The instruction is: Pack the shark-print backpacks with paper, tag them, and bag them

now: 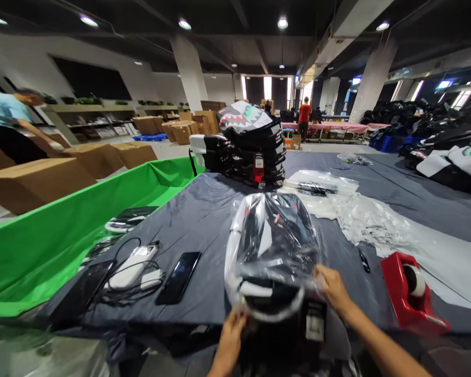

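Observation:
A black and white backpack [278, 337] lies in front of me, its far part inside a clear plastic bag [275, 251]. The bag's near edge sits across the backpack, and the black near end sticks out towards me. My left hand [231, 330] is closed on the left side of that edge. At the right side, my right hand [332, 288] pinches the plastic, higher up and slightly blurred. A hang tag [315, 320] with a white label shows on the uncovered part, just below my right hand.
Left on the grey cloth are a phone [178, 277] and a white power bank [133, 267] with cables. A red tape dispenser [410, 293] stands right, near plastic bags [377, 220]. Stacked backpacks [255, 149] rise behind. Green sheeting [74, 209] and a person [11, 120] bending over cartons are left.

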A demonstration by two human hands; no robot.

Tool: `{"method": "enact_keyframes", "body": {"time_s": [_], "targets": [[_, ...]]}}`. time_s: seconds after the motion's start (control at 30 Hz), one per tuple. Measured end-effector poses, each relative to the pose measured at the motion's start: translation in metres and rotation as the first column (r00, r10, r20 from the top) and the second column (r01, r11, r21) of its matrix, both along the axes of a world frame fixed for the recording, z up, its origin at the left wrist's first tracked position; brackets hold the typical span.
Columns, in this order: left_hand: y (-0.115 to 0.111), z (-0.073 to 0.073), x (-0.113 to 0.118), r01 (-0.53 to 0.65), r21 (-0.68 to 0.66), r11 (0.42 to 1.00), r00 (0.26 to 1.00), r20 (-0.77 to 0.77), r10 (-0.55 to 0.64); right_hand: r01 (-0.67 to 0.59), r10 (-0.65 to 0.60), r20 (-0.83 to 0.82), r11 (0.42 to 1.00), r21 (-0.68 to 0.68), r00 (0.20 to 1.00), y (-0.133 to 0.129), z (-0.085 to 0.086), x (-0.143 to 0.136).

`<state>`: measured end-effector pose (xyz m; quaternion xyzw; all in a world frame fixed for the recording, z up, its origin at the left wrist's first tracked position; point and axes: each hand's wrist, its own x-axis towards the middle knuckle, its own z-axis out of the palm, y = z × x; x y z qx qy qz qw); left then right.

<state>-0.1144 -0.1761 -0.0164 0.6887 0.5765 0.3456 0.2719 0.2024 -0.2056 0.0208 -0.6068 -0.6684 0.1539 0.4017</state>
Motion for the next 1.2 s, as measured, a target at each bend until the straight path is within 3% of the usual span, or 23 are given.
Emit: {"method": "enact_keyframes", "body": {"time_s": [0.03,0.1,0.17,0.2,0.23,0.27,0.3,0.37,0.43,0.5,0.57,0.63,0.7,0.77,0.83,0.93,1.1,1.17,1.2], "targets": [[-0.002,0.0,-0.01,-0.027,-0.062,0.998,0.994,0.106,0.033,0.005,-0.008,0.058,0.999,0.049,0.998,0.012,0.014,0.007],[-0.001,0.001,-0.036,-0.212,-0.182,0.96,0.909,0.325,0.262,0.094,-0.115,0.121,0.982,0.163,0.986,0.029,0.036,0.03],[0.0,0.0,-0.06,-0.475,-0.286,0.832,0.702,0.448,0.554,0.262,-0.283,0.117,0.95,0.171,0.952,0.029,0.042,0.054],[-0.003,-0.003,-0.067,-0.532,-0.338,0.776,0.604,0.491,0.628,0.326,-0.337,0.107,0.939,0.109,0.935,0.022,0.038,0.064],[-0.009,-0.006,-0.069,-0.507,-0.414,0.756,0.536,0.536,0.653,0.36,-0.358,0.083,0.933,-0.007,0.93,0.013,0.031,0.071],[-0.016,-0.01,-0.065,-0.415,-0.49,0.766,0.512,0.57,0.642,0.358,-0.358,0.028,0.92,-0.158,0.933,0.001,0.021,0.074],[-0.025,-0.013,-0.055,-0.27,-0.548,0.792,0.536,0.597,0.597,0.313,-0.35,-0.066,0.896,-0.315,0.935,-0.01,0.011,0.074],[-0.04,-0.017,-0.018,0.028,-0.569,0.822,0.667,0.623,0.408,0.135,-0.343,-0.313,0.835,-0.533,0.886,-0.029,-0.007,0.063],[-0.045,-0.014,0.029,0.201,-0.463,0.863,0.79,0.598,0.137,-0.01,-0.313,-0.469,0.823,-0.568,0.826,-0.038,-0.015,0.042],[-0.038,-0.008,0.075,0.229,-0.313,0.922,0.851,0.524,-0.033,-0.021,-0.235,-0.426,0.857,-0.516,0.873,-0.037,-0.015,0.018],[-0.024,-0.003,0.11,0.213,-0.291,0.933,0.856,0.515,-0.034,0.077,-0.205,-0.24,0.888,-0.453,0.949,-0.031,-0.013,0.0],[-0.01,0.0,0.13,0.226,-0.36,0.905,0.817,0.576,0.025,0.186,-0.231,-0.07,0.901,-0.392,0.97,-0.025,-0.013,-0.007],[-0.001,0.001,0.135,0.278,-0.42,0.864,0.772,0.633,0.059,0.205,-0.225,-0.01,0.902,-0.38,0.974,-0.023,-0.015,-0.003],[0.001,0.002,0.131,0.328,-0.462,0.824,0.753,0.655,0.067,0.077,-0.125,-0.086,0.904,-0.422,0.989,-0.028,-0.019,0.005],[-0.001,0.004,0.124,0.371,-0.499,0.783,0.734,0.674,0.082,-0.14,0.001,-0.289,0.875,-0.462,0.957,-0.037,-0.02,0.012],[-0.005,0.009,0.119,0.407,-0.512,0.756,0.71,0.699,0.091,-0.382,0.065,-0.591,0.819,-0.429,0.804,-0.05,-0.018,0.011],[-0.006,0.01,0.128,0.379,-0.506,0.775,0.717,0.69,0.1,-0.474,-0.108,-0.833,0.779,-0.41,0.542,-0.066,-0.017,-0.004],[-0.011,0.006,0.134,0.356,-0.515,0.78,0.724,0.68,0.119,-0.422,-0.198,-0.835,0.789,-0.446,0.514,-0.071,-0.023,-0.012],[-0.016,0.004,0.136,0.36,-0.522,0.774,0.731,0.672,0.114,-0.373,-0.229,-0.811,0.798,-0.474,0.538,-0.073,-0.026,-0.016]]}}
